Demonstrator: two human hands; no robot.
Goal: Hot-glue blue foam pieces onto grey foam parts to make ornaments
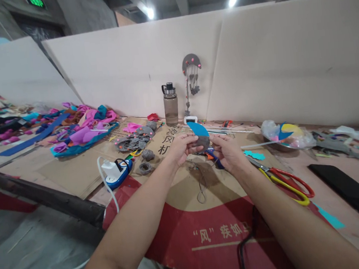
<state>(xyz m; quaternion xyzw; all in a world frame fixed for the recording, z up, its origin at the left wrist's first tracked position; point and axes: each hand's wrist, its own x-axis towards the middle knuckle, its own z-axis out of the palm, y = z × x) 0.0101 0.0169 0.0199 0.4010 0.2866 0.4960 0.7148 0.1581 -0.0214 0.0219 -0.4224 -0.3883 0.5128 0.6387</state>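
My left hand (183,149) and my right hand (228,152) are raised over the cardboard, fingers pinched on opposite sides of a small felt piece. This piece has a blue crescent (199,129) at its top and a grey felt part (203,141) below, between my fingertips. A thin grey cord (201,195) with a looped end shows beneath my hands. Partly hidden by my right hand is a blue tool with an orange part (214,158); its kind is unclear.
Red-handled and yellow-handled scissors (287,179) and a black phone (351,190) lie right. A power strip (117,174), grey yarn (147,155) and felt scraps (87,133) are left. A bottle (171,105) stands behind; a grey crescent hanging (191,63) is on the white panel.
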